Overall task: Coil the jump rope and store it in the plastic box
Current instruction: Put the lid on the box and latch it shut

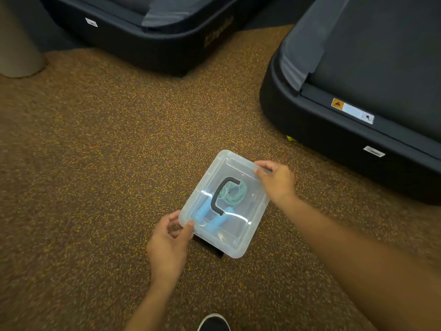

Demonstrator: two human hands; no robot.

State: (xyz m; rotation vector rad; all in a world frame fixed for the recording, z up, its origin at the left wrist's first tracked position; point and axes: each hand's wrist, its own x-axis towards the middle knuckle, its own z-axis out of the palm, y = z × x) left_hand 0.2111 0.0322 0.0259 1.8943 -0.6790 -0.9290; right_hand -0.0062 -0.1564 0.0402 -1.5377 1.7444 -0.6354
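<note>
The clear plastic box [235, 244] is gripped at opposite corners, near one by the left hand [168, 244] and far one by the right hand [276, 181], probably so the lid gets pressed shut over the coiled jump rope [235, 192] inside, above the floor [95, 163].

Orange warning triangle on the right treadmill [358, 68] sticker [352, 111], faint gold brand lettering [218, 32] unreadable on the left treadmill [143, 32]

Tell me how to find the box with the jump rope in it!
Look at the speckled brown floor in front of the two big black machines. The left hand and right hand hold a clear plastic box above it. It has a dark handle on its lid and blue rope grips showing through.
</note>
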